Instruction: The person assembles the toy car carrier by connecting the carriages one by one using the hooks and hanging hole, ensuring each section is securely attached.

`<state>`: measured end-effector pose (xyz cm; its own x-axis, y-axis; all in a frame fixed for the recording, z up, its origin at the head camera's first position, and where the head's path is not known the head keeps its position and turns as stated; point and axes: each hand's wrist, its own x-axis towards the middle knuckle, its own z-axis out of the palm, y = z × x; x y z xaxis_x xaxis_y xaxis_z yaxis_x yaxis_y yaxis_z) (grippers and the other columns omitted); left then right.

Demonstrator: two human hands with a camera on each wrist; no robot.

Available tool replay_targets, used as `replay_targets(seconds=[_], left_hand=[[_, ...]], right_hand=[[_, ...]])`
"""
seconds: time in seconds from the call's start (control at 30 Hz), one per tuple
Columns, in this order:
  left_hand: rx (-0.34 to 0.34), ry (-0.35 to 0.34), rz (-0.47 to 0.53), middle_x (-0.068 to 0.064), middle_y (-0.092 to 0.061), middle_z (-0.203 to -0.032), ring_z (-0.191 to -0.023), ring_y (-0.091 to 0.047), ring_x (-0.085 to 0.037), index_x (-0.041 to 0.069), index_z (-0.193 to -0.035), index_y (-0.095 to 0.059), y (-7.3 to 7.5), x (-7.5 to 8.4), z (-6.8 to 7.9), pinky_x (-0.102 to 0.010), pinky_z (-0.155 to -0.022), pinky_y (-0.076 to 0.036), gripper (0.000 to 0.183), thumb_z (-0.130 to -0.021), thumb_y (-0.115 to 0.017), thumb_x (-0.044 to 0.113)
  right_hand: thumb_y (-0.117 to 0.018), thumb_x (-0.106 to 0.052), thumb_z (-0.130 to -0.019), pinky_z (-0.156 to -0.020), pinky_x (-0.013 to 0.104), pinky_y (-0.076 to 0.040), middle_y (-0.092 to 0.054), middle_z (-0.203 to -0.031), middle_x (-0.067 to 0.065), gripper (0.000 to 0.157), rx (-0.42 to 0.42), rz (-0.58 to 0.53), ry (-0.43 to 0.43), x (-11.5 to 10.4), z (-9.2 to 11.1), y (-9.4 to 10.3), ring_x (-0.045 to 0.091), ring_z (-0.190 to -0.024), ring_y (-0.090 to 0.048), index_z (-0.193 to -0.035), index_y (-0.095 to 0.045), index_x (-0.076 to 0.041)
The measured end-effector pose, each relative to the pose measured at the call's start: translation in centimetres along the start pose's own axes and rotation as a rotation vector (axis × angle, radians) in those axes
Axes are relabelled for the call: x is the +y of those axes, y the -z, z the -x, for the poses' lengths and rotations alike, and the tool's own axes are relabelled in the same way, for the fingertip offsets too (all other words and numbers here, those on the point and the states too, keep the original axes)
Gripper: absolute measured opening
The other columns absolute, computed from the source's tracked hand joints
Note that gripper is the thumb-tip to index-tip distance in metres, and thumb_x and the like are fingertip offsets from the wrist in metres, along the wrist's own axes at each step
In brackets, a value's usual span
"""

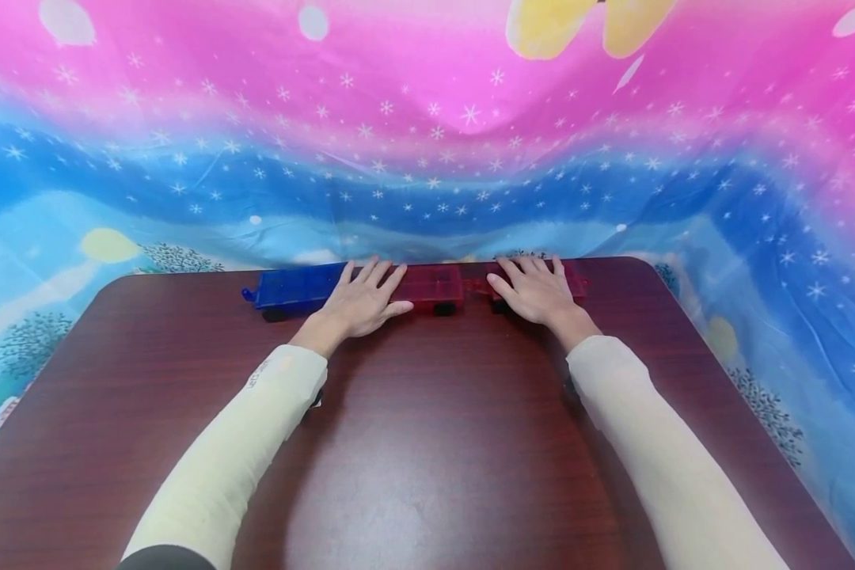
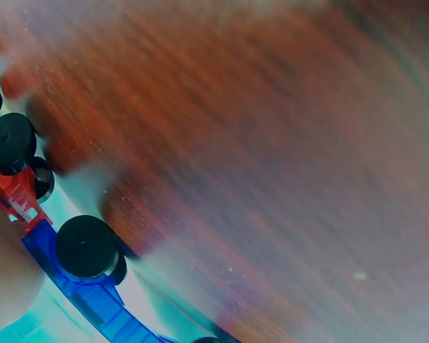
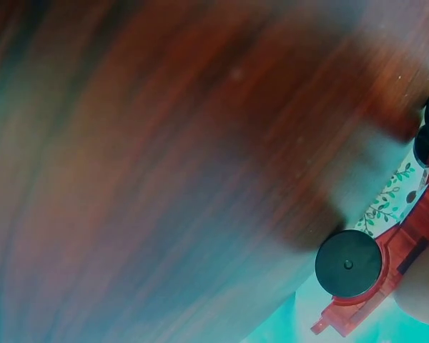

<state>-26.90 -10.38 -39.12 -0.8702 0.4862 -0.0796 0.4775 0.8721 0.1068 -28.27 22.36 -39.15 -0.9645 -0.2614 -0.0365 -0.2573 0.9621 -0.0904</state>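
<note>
A row of translucent toy wagons on black wheels stands along the table's far edge. The blue wagon (image 1: 292,288) is on the left, a red wagon (image 1: 433,286) in the middle and a second red wagon (image 1: 579,286) on the right. My left hand (image 1: 362,303), fingers spread, lies over where blue meets red and hides that joint. Over the right red wagon rests my right hand (image 1: 539,294), its fingers extended forward. Between the hands, a small red coupling (image 1: 476,286) shows. Each wrist view catches wheels, such as a left wheel (image 2: 87,246) and a right wheel (image 3: 348,263).
The dark brown wooden table (image 1: 427,443) has rounded far corners. Right behind the wagons hangs a pink and blue patterned cloth (image 1: 427,174), which also runs down both sides of the table. Pale sleeves cover both forearms.
</note>
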Motion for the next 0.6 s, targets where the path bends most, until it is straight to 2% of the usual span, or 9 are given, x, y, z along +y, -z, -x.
replay_targets(seconds=[0.43, 0.6], left_hand=[[-0.028, 0.003, -0.004, -0.009, -0.011, -0.170, -0.156, 0.002, -0.028, 0.023, -0.165, -0.004, 0.1, -0.1, 0.0, -0.059, -0.120, 0.007, 0.078, -0.104, -0.028, 0.064], [-0.017, 0.000, 0.018, -0.009, -0.013, -0.169, -0.156, 0.001, -0.029, 0.023, -0.165, -0.006, 0.2, 0.0, -0.1, -0.059, -0.120, 0.007, 0.079, -0.104, -0.029, 0.065]], right_hand=[[-0.015, -0.070, -0.102, -0.117, 0.066, 0.002, -0.027, -0.164, 0.017, 0.081, 0.005, 0.016, -0.002, -0.5, -0.2, -0.1, 0.039, -0.151, -0.019, -0.163, -0.027, -0.017], [-0.015, -0.068, -0.103, -0.117, 0.066, 0.002, -0.028, -0.163, 0.017, 0.080, 0.008, 0.013, 0.009, -1.1, -0.3, 0.0, 0.040, -0.151, -0.019, -0.162, -0.028, -0.017]])
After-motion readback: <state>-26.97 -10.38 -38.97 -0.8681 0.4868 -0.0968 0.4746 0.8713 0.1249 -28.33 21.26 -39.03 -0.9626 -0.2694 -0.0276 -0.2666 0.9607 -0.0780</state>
